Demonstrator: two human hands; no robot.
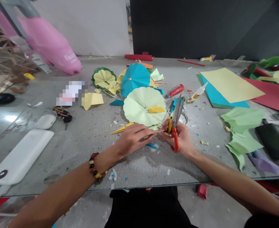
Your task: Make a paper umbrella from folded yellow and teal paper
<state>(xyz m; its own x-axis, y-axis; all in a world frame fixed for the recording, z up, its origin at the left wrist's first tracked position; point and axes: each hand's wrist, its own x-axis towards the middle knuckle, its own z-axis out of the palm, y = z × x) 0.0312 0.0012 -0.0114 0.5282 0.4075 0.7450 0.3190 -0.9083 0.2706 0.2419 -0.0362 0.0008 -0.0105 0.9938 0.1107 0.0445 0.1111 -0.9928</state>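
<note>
Head view: gripping scissors [174, 134] in right hand [183, 137], with red handle over palm and blades forward; can't make out grip of left hand [134, 137], just beside.

In from the table's front edge [144, 186], the right hand [183, 137] holds red-handled scissors [176, 114] beside the left hand [135, 138]; a red roll [138, 57] lies by the back edge.

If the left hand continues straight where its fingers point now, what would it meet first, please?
Most likely the left hand would meet the fingertips of the right hand, which holds the scissors. Depth between them is hard to judge from this single view.
</note>
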